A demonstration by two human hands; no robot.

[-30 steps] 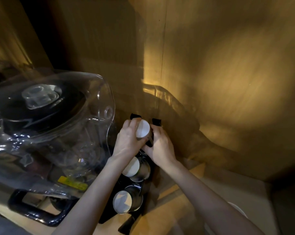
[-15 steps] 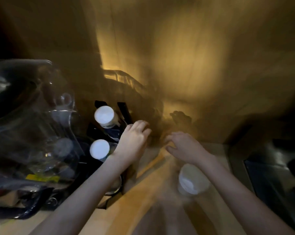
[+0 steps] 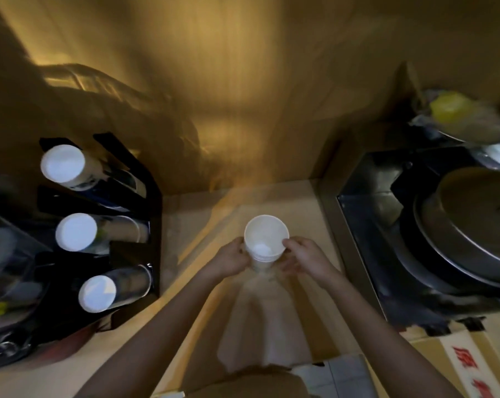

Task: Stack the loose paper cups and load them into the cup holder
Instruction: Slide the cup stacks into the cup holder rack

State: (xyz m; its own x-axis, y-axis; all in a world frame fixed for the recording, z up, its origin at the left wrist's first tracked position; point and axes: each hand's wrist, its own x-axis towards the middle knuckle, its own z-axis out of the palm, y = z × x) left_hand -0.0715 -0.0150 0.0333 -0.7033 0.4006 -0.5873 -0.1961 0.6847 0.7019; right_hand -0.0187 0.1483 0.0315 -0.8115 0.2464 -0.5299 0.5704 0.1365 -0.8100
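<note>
Both hands grip one upright paper cup (image 3: 266,242) over the counter (image 3: 297,208): left hand (image 3: 230,259) and right hand (image 3: 304,258) clamp opposite walls. Step: gathering loose cups. Next, likely carry leftward to cup holder (image 3: 122,214), aligning with a tube.

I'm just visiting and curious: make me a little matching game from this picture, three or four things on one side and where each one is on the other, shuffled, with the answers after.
Things:
1. white paper cup
2. black cup holder
3. large metal pot
4. yellow object

Places:
A. far right, at the top
B. on the left, with three tubes of stacked cups
C. in the middle, between the left hand and the right hand
D. on the right, on the dark stove

Pairs: 1-C, 2-B, 3-D, 4-A
</note>
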